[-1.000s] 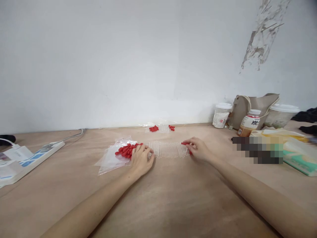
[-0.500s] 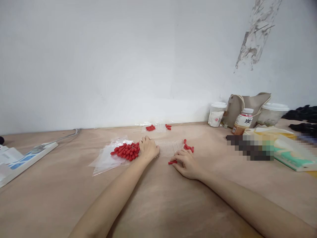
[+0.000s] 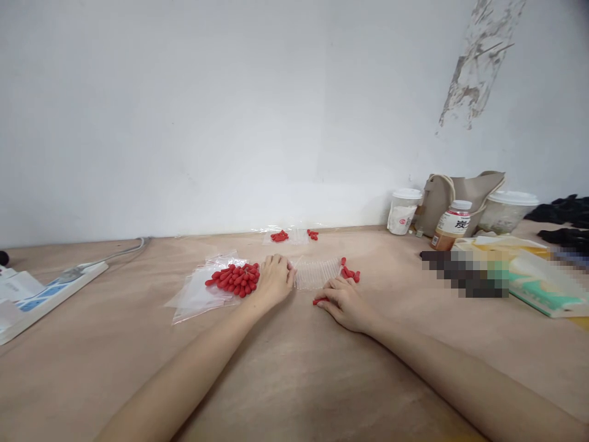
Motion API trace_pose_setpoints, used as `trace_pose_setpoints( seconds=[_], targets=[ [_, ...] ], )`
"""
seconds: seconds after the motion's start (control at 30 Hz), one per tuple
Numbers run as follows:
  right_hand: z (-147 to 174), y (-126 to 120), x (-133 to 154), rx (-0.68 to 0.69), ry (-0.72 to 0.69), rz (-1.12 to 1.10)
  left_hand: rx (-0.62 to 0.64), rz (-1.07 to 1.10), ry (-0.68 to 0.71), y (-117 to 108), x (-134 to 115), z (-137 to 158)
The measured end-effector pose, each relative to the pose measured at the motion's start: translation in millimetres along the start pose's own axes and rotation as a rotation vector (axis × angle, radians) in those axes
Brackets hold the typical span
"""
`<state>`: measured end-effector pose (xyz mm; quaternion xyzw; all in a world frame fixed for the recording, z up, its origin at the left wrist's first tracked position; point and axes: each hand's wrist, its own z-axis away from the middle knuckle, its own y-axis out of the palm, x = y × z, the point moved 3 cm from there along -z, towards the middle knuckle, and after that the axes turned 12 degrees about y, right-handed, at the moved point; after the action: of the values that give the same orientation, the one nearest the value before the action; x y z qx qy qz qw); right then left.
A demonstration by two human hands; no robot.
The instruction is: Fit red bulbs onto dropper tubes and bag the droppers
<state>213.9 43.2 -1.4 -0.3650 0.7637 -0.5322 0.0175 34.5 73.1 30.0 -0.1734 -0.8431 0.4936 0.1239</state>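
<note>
A row of thin clear tubes (image 3: 317,273) lies side by side on the table between my hands. My left hand (image 3: 275,281) rests at the row's left end, fingers stretched forward and slightly apart; its fingertips are partly hidden. Just left of it, many red rubber bulbs (image 3: 234,280) are heaped on clear plastic zip bags (image 3: 186,301). My right hand (image 3: 346,301), at the near right corner of the tubes, pinches one red rubber bulb (image 3: 316,301) between thumb and fingers. Several more red bulbs (image 3: 350,273) sit at the row's right end, beyond that hand.
By the wall lies a clear packet (image 3: 298,236) with red bulbs at both ends. To the right stand a lidded paper cup (image 3: 405,212), a drink bottle (image 3: 452,226), a grey bag (image 3: 435,199), another lidded cup (image 3: 508,212) and a green-white pack (image 3: 543,282). A power strip (image 3: 50,301) lies left.
My left forearm has swung left, and the left hand has turned slightly at the tubes' end. My right hand stays almost still with the red bulb in its fingers.
</note>
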Motion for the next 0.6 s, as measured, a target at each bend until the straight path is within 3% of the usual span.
trace_pose_setpoints(
  seconds=[0.1,0.17,0.3,0.6],
  targets=[
    [-0.9,-0.4,0.4,-0.042,0.024,-0.129,-0.019,0.200,0.279,-6.7,0.4,31.8],
    [-1.2,-0.3,1.9,-0.061,0.046,-0.231,-0.051,0.261,0.378,-8.0,3.7,50.7],
    [1.0,2.6,7.9,-0.066,0.060,-0.321,-0.157,0.299,0.397,-7.7,8.3,66.0],
    [7.0,4.0,18.1,-0.030,-0.038,-0.325,-0.118,0.308,0.449,-6.3,0.6,63.6]
  ],
)
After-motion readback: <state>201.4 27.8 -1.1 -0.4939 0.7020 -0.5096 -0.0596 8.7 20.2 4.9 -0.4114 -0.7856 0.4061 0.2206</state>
